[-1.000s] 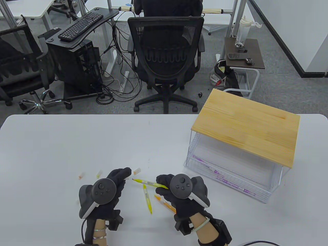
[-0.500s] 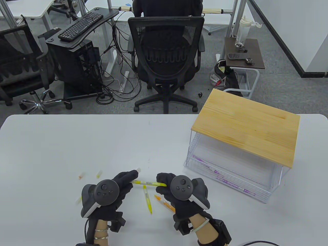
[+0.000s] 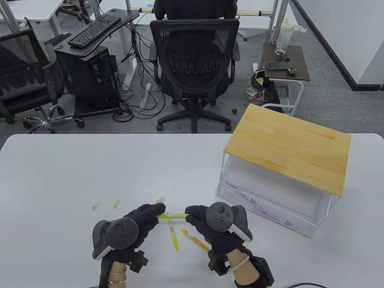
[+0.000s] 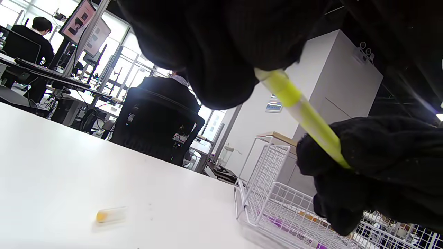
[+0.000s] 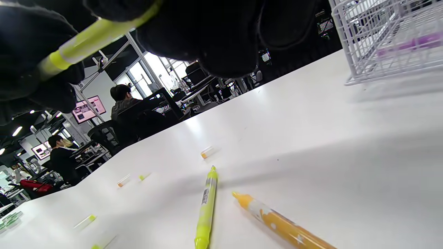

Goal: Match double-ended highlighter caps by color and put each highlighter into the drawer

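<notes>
Both hands pinch one slim yellow highlighter.

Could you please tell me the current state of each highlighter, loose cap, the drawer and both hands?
Held yellow highlighter: off the table, gripped at both ends.
Second yellow highlighter: lying uncapped.
Orange highlighter: lying uncapped.
Orange cap: loose on table.
Drawer: open, holding purple highlighters.
Left hand: pinching the left end.
Right hand: gripping the barrel.
</notes>
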Action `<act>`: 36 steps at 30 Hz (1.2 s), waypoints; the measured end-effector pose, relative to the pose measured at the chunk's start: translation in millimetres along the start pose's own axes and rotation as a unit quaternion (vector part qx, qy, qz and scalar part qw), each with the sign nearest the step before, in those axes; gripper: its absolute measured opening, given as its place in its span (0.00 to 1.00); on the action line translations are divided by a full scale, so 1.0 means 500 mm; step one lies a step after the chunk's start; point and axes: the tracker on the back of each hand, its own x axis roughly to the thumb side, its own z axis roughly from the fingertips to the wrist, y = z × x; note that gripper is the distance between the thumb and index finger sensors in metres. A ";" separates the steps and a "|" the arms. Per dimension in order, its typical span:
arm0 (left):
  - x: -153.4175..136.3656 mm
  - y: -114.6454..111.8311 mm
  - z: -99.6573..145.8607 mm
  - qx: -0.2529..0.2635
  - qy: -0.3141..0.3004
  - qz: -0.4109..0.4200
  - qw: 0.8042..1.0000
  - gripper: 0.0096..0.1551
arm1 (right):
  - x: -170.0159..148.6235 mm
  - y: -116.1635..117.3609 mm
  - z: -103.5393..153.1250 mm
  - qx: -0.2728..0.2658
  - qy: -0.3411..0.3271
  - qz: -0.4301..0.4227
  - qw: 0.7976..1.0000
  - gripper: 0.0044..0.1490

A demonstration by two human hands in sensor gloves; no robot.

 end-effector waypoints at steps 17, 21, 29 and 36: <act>0.039 -0.046 -0.018 -0.039 0.003 -0.066 0.997 0.31 | 0.070 0.043 0.017 -0.074 0.000 0.134 0.988 0.28; -0.007 -0.033 -0.011 -0.045 0.070 -0.118 0.990 0.34 | 0.045 0.019 0.015 -0.073 0.013 0.094 0.993 0.29; -0.091 -0.054 -0.007 -0.126 0.199 -0.194 0.952 0.36 | 0.010 -0.023 0.010 -0.036 0.003 -0.017 0.999 0.30; -0.134 -0.111 -0.014 -0.237 0.278 -0.271 0.891 0.38 | 0.002 -0.033 0.012 -0.029 -0.007 -0.047 0.998 0.30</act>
